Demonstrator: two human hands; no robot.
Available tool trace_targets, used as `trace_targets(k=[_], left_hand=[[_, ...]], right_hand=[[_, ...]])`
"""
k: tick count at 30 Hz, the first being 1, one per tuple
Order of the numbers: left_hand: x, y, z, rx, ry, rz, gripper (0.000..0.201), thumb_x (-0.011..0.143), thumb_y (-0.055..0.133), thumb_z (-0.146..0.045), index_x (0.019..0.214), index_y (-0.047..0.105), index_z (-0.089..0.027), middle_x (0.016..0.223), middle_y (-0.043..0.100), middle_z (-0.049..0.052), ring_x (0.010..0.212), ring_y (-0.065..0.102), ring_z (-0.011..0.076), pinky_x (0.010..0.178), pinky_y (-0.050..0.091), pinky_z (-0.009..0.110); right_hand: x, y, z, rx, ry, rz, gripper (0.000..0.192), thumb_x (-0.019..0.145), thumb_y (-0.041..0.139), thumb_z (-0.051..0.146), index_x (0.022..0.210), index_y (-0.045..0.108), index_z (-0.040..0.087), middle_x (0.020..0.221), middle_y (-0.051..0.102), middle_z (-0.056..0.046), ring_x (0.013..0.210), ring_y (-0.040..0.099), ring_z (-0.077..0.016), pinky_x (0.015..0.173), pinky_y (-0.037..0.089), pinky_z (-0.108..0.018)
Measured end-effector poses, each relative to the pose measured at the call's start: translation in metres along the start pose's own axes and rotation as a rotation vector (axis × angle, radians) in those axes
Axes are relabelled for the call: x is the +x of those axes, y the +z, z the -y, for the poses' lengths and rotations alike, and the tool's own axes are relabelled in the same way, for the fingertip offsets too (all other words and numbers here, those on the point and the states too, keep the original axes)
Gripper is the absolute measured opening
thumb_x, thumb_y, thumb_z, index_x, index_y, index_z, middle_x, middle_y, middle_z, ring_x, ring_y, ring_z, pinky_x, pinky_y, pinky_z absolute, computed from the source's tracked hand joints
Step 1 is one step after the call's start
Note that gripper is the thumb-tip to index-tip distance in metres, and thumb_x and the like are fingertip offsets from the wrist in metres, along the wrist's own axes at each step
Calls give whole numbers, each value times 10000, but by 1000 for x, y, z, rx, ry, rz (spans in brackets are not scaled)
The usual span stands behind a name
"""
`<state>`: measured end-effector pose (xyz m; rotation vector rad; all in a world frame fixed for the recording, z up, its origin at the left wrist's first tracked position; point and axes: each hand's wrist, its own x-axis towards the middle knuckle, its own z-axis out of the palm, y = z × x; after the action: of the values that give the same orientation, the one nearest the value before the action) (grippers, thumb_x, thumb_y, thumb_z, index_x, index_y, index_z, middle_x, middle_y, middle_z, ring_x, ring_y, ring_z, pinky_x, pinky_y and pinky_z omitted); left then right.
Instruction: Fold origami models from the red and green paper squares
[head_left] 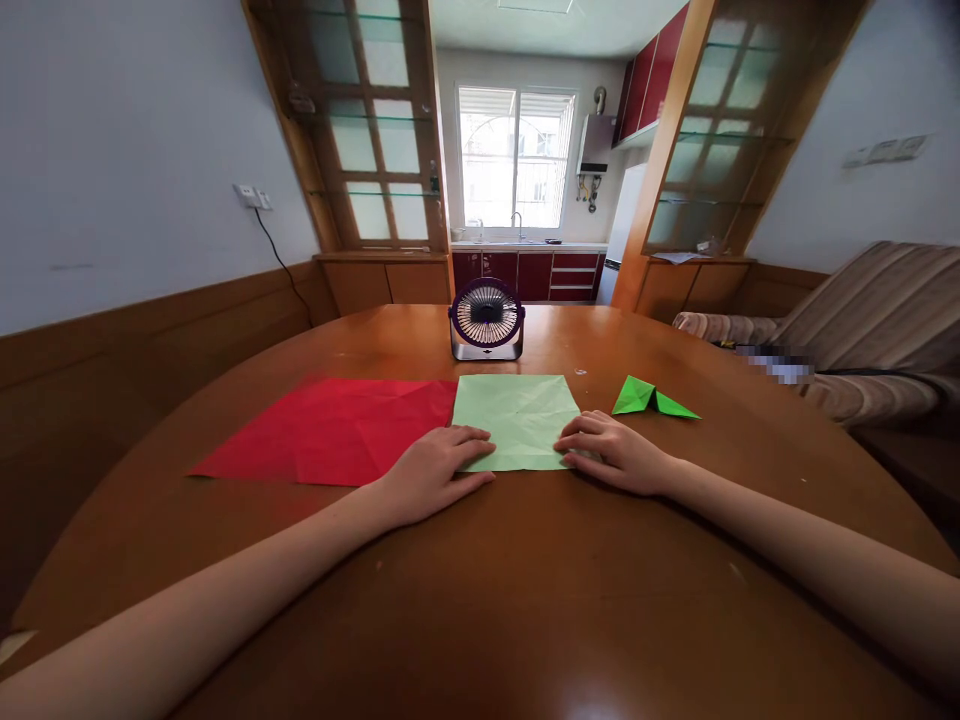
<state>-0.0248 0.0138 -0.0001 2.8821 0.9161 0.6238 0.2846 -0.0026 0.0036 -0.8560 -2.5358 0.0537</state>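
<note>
Your left hand (435, 470) and right hand (611, 452) rest flat and ungrasping on the near corners of the pale green sheet (517, 415). The sheet lies square to the table's (480, 600) near edge, its slightly longer axis running away from you toward the fan (486, 320).

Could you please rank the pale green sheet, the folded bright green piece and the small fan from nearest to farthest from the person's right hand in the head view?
From the right hand:
1. Pale green sheet: under its fingertips, just to its left.
2. Folded bright green piece: on the table just beyond the hand, slightly right, not touching.
3. Small fan: farthest, at the table's far middle, behind the sheet.
</note>
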Motion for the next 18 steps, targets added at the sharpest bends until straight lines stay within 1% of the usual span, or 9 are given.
trace_targets(k=[5, 12, 15, 18], left_hand=[[2, 3, 4, 42, 108, -76, 277, 961, 481, -387, 1059, 655, -194, 1086, 691, 63, 1014, 637, 196, 865, 494, 317], [3, 4, 0, 318, 292, -143, 254, 991, 412, -266, 969, 645, -165, 896, 709, 54, 829, 669, 164, 671, 485, 267], [5, 5, -1, 394, 313, -163, 260, 986, 401, -225, 905, 637, -155, 817, 701, 44, 778, 668, 158, 625, 469, 258], [5, 6, -1, 400, 293, -194, 253, 975, 414, -217, 861, 632, -155, 754, 688, 28, 722, 660, 152, 593, 452, 250]], right_hand=[[-1, 1, -4, 14, -42, 20, 267, 960, 488, 328, 1131, 653, 206, 1056, 624, -104, 954, 577, -212, 872, 462, -403], [-1, 0, -3, 43, -79, 61, 289, 953, 515, 322, 1203, 606, 210, 1178, 607, -107, 1071, 557, -218, 960, 433, -414], [0, -1, -2, 48, -95, 72, 335, 938, 540, 340, 1245, 580, 211, 1206, 600, -114, 1092, 554, -229, 969, 432, -422], [-1, -1, -3, 51, -108, 56, 363, 928, 558, 326, 1268, 560, 199, 1214, 600, -121, 1100, 555, -230, 974, 433, -422]])
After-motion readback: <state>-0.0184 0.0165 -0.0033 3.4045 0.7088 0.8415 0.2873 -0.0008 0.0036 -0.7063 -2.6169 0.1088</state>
